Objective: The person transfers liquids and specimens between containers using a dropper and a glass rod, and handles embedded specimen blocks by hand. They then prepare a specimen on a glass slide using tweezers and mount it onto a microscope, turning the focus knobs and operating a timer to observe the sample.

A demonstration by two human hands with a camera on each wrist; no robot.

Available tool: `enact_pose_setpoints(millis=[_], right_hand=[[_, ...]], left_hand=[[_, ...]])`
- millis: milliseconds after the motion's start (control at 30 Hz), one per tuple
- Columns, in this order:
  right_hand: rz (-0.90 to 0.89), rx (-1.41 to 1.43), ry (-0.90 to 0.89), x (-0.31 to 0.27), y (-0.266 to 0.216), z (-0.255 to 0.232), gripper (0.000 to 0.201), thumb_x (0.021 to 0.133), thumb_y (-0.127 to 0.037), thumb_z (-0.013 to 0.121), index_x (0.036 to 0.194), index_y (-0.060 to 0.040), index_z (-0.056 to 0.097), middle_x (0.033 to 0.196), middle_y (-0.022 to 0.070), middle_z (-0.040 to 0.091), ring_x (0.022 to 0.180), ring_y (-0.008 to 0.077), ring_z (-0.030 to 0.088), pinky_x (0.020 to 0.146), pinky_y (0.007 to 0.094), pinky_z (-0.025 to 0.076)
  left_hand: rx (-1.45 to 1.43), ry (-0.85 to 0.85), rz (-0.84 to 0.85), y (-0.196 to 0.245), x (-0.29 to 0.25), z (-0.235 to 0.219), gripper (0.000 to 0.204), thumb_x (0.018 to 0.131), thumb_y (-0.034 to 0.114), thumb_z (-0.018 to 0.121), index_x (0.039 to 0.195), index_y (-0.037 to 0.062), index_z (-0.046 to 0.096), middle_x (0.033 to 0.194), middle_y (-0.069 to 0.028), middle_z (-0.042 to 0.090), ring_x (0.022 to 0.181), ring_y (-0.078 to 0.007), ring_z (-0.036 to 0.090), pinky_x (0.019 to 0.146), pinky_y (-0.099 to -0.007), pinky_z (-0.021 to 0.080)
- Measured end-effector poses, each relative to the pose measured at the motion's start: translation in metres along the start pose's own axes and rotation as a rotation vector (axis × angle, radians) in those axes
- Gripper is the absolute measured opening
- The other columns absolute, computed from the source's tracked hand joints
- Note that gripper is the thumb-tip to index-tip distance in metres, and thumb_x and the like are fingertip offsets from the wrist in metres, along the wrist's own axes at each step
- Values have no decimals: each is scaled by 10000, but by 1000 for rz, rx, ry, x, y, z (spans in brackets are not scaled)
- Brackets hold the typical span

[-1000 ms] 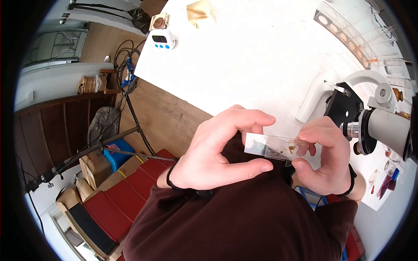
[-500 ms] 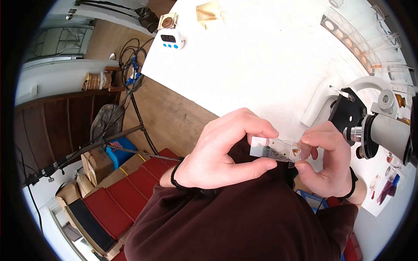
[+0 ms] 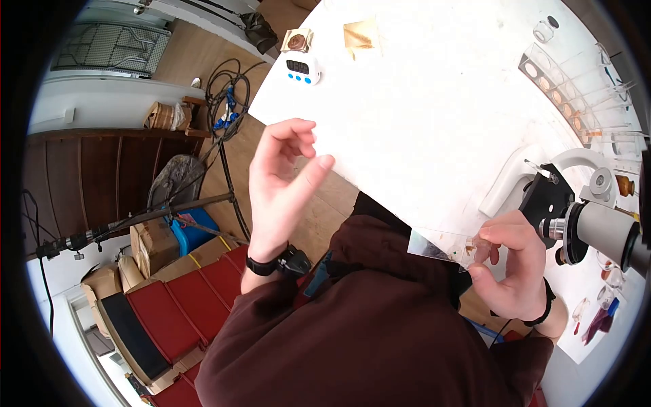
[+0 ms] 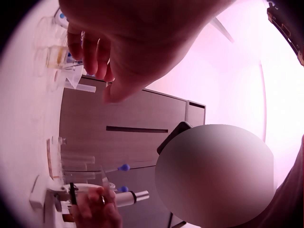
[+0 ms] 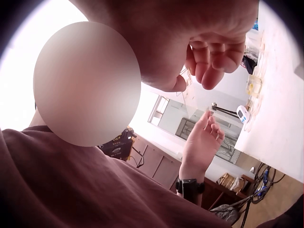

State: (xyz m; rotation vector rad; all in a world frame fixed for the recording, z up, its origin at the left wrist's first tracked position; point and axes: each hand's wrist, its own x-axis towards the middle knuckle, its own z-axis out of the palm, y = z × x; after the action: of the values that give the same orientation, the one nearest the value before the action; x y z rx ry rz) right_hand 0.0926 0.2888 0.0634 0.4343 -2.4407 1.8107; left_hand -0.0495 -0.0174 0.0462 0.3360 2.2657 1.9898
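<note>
My right hand (image 3: 510,268) pinches one end of a clear glass microscope slide (image 3: 435,245) between thumb and fingers. The slide points left over the near table edge, with a small brownish specimen patch (image 3: 469,248) close to the fingertips. Off to the left, my left hand (image 3: 279,186) is raised with loosely bent fingers and nothing in it. In the right wrist view the slide is faint beside the thumb, and the left hand (image 5: 202,147) shows beyond it.
Just right of the right hand stands a white microscope (image 3: 607,220) with a black stage (image 3: 542,197). A digital timer (image 3: 300,69) sits at the far left table corner, near small square samples (image 3: 361,35). Clear racks (image 3: 556,91) and a small jar (image 3: 544,30) line the far right.
My left hand has moved away from the slide, left and up. The right hand still pinches the slide's end. The head view has shifted, so the table appears further right.
</note>
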Motion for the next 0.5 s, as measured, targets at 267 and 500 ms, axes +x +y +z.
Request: enact_pose_setpoints(millis=[267, 500], right_hand=[[-25, -28, -3, 4, 3, 6, 472, 791, -9, 796, 1210, -45, 583, 993, 119, 666, 691, 132, 606, 561, 263, 449], [-2, -19, -30, 4, 3, 8, 457, 771, -2, 806, 1173, -50, 594, 987, 109, 673, 677, 122, 614, 544, 253, 453]], left_hand=[[403, 120, -19, -42, 31, -30, 355, 940, 37, 710, 1278, 7, 608, 1064, 6, 556, 881, -62, 512, 818, -227, 455], [486, 92, 32, -43, 38, -19, 368, 904, 110, 747, 1248, 10, 661, 1005, -17, 617, 861, -96, 553, 831, -270, 488]])
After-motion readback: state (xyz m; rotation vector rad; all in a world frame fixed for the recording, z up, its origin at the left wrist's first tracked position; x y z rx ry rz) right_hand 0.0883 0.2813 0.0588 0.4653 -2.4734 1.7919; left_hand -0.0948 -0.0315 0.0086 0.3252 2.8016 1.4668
